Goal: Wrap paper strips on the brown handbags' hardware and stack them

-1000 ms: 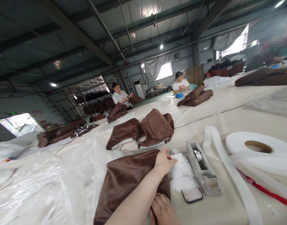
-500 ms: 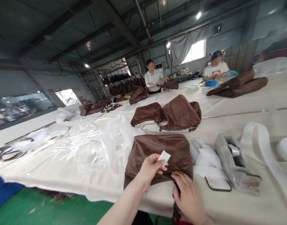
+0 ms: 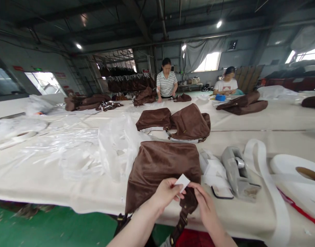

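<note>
So I've got a small white card (image 3: 183, 181) pinched at a tilt in the left hand (image 3: 165, 192), right hand (image 3: 206, 204) fingers just beside it. Brown leathery bag (image 3: 167, 159) lies creased under and beyond that grip, strap (image 3: 182, 221) drooping on the near side.

No legible text: a small green sign (image 3: 37, 69) above the bright doorway (image 3: 45, 83) and red wall signs (image 3: 18, 68) are unreadable.

The bag (image 3: 162, 161) looks like smooth leather with a soft sheen; the card (image 3: 183, 181), matt paper. The film (image 3: 116, 147) is glossy, crumpled clear plastic, the dispenser (image 3: 231, 171) hard plastic. The strap (image 3: 180, 224) shows metallic glints; the counter (image 3: 57, 192) looks smooth.
</note>
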`<state>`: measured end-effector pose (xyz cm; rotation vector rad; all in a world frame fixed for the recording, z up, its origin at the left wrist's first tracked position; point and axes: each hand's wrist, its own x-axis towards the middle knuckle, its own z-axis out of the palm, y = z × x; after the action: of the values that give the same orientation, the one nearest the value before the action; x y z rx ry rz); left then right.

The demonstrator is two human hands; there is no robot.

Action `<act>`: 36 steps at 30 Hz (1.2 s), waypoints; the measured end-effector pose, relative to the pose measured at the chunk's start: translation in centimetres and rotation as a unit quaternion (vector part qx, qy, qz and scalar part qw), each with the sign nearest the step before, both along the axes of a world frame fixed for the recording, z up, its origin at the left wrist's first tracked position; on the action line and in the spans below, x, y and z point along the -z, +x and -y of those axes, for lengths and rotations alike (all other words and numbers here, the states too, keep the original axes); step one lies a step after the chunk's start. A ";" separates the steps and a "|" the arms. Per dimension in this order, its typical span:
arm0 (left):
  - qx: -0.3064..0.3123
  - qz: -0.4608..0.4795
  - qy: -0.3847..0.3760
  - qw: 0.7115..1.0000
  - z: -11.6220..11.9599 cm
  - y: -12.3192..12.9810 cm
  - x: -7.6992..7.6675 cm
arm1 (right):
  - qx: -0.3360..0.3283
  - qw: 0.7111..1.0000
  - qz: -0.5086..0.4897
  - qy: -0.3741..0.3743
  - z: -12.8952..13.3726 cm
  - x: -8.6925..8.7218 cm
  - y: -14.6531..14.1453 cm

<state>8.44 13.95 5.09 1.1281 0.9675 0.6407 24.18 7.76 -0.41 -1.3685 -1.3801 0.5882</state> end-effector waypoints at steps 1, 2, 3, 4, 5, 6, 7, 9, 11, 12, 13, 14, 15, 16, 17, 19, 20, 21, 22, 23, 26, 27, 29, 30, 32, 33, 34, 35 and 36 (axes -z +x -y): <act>0.013 -0.009 0.002 1.000 0.2 0.0 0.1 | 0.007 1.000 -0.013 -0.018 0.2 -0.4 0.1; 0.025 -0.015 0.004 1.000 0.5 -0.1 0.3 | 0.010 0.999 -0.015 -0.033 0.3 -0.9 0.2; 0.037 -0.019 0.006 0.999 0.8 -0.3 0.4 | 0.006 0.999 -0.004 -0.045 0.4 -1.3 0.2; 0.048 -0.019 0.014 0.999 1.1 -0.6 0.6 | -0.003 0.999 0.017 -0.051 0.4 -1.7 0.0; 0.056 -0.019 0.028 0.998 1.5 -0.9 0.8 | -0.013 0.998 0.045 -0.052 0.5 -2.0 -0.2; 0.059 -0.023 0.046 0.997 2.0 -1.4 1.0 | -0.023 0.996 0.077 -0.047 0.5 -2.3 -0.4; 0.060 -0.031 0.064 0.996 2.4 -2.0 1.3 | -0.034 0.993 0.109 -0.041 0.6 -2.5 -0.6; 0.056 -0.055 0.087 0.993 3.3 -3.4 1.9 | -0.063 0.984 0.163 -0.028 0.9 -2.8 -0.8; 0.030 -0.077 0.095 0.992 3.8 -4.9 2.4 | -0.071 0.980 0.183 -0.022 0.9 -3.1 -0.5; 0.004 -0.083 0.101 0.991 3.9 -5.6 2.5 | -0.057 0.981 0.182 -0.021 0.7 -3.2 -0.2; -0.027 -0.088 0.109 0.990 3.9 -6.3 2.5 | -0.030 0.983 0.179 -0.021 0.3 -3.4 0.2; -0.062 -0.092 0.120 0.987 3.7 -6.9 2.4 | 0.004 0.983 0.180 -0.021 -0.1 -3.5 0.6; -0.095 -0.095 0.133 0.982 3.5 -7.3 2.1 | 0.036 0.981 0.189 -0.018 -0.7 -3.6 0.9; -0.121 -0.096 0.150 0.976 3.2 -7.7 1.6 | 0.058 0.977 0.204 -0.013 -1.3 -3.7 1.1; -0.138 -0.095 0.170 0.971 2.9 -7.9 1.1 | 0.066 0.972 0.226 -0.007 -1.8 -3.6 1.2; -0.154 -0.076 0.208 0.963 2.2 -7.7 0.0 | 0.031 0.958 0.285 -0.002 -2.5 -3.2 0.4; -0.153 -0.057 0.212 0.964 1.9 -7.4 -0.5 | 0.000 0.948 0.318 -0.001 -2.5 -2.7 -0.2; -0.149 -0.033 0.200 0.968 1.6 -6.9 -0.9 | -0.029 0.935 0.353 -0.001 -2.3 -2.2 -1.0; -0.143 -0.007 0.177 0.974 1.3 -6.3 -1.1 | -0.048 0.921 0.387 -0.002 -2.0 -1.7 -1.8; -0.136 0.015 0.149 0.979 1.1 -5.6 -1.1 | -0.055 0.909 0.413 0.000 -1.5 -1.1 -2.5; -0.106 0.057 0.077 0.990 0.4 -3.3 0.1 | -0.054 0.901 0.430 0.007 0.0 0.2 -3.3; -0.097 0.059 0.059 0.992 0.3 -2.6 0.9 | -0.061 0.905 0.421 0.004 0.3 0.4 -3.1; -0.093 0.037 0.034 0.994 0.4 -1.6 2.6 | -0.082 0.913 0.400 -0.010 0.8 0.7 -2.3; -0.097 0.021 0.025 0.995 0.5 -1.3 3.5 | -0.088 0.916 0.391 -0.019 0.9 0.8 -1.9; -0.104 0.005 0.000 0.995 0.9 -1.2 4.8 | -0.060 0.927 0.369 -0.038 0.7 0.9 -1.1; -0.106 0.012 -0.017 0.994 1.1 -1.3 5.1 | -0.027 0.934 0.354 -0.047 0.4 0.9 -0.8; -0.105 0.026 -0.036 0.993 1.2 -1.5 5.4 | 0.013 0.939 0.339 -0.058 -0.1 0.9 -0.7; -0.105 0.040 -0.053 0.992 1.4 -1.7 5.4 | 0.054 0.940 0.329 -0.073 -0.7 0.7 -0.6; -0.106 0.048 -0.063 0.991 1.4 -1.8 5.3 | 0.086 0.936 0.328 -0.092 -1.5 0.5 -0.6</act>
<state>6.64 12.55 -0.24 0.8813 1.0378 0.7865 23.63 9.21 -0.93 -1.9258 -1.7269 0.1349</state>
